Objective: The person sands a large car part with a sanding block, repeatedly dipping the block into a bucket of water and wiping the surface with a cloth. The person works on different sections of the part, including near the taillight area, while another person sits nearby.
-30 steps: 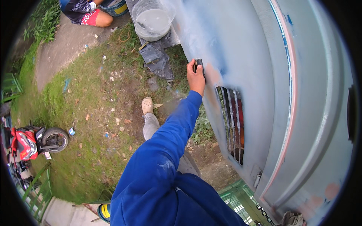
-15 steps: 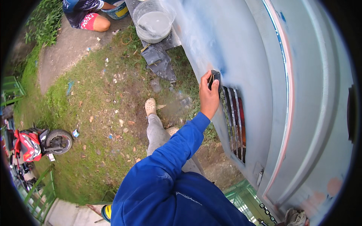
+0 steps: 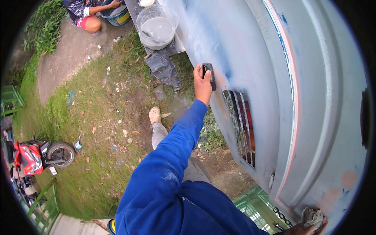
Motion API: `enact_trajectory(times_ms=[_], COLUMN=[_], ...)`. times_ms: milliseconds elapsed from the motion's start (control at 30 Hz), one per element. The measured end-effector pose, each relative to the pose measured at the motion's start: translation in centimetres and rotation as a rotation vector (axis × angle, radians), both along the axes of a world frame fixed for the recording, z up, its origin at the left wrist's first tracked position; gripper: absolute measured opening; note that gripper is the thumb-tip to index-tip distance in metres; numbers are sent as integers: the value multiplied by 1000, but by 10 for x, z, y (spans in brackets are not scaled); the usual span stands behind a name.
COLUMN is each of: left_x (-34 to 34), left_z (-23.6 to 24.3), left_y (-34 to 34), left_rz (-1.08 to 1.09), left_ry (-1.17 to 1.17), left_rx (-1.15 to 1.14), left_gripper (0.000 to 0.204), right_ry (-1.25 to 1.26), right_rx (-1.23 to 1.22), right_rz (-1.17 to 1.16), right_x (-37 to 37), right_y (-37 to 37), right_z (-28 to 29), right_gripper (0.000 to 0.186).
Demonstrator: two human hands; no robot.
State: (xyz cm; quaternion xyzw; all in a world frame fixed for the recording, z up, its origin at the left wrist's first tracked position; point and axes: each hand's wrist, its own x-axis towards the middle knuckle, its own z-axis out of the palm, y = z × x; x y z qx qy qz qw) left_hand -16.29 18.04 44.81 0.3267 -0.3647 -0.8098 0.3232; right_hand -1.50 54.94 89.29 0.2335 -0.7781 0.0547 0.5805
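Observation:
My left hand [image 3: 203,86] grips a black sanding block [image 3: 209,74] against the grey vehicle panel [image 3: 258,66], which has blue and pink patches. Just below that hand is a slotted opening with metal bars [image 3: 242,129] in the panel. At the lower right, my right hand [image 3: 311,227] holds a crumpled grey rag [image 3: 312,215] against or close to the bodywork, partly cut off by the image rim. A pink-and-white trim line [image 3: 291,113] curves down the bodywork.
A tub of grey liquid [image 3: 156,29] rests on a board with dark sheets [image 3: 162,68]. A co-worker [image 3: 84,17] crouches by a blue bucket [image 3: 117,15]. A red motorbike [image 3: 33,154], green railings [image 3: 47,199] and grassy ground [image 3: 98,117] lie to the left.
My left hand slid down and rightward along the panel, then back up. My right hand has come into view with the rag. The co-worker's hand has risen to the bucket's rim.

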Motion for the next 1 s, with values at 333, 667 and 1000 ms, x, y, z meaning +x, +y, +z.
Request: enact_trajectory(times_ms=[333,667,1000], left_x=[-3,15,18], left_z=[-2,-3,19], left_y=[-1,41,49], left_rz=[46,6,42], left_ry=[-25,-152,-150], left_rx=[223,-110,-316], left_gripper=[35,51,43], right_ry=[-60,-26,-12], right_rx=[-63,-74,-19], right_rz=[121,103,28], right_x=[1,2,4], right_y=[-7,-11,0], right_z=[2,2,5], right_gripper=[45,44,40])
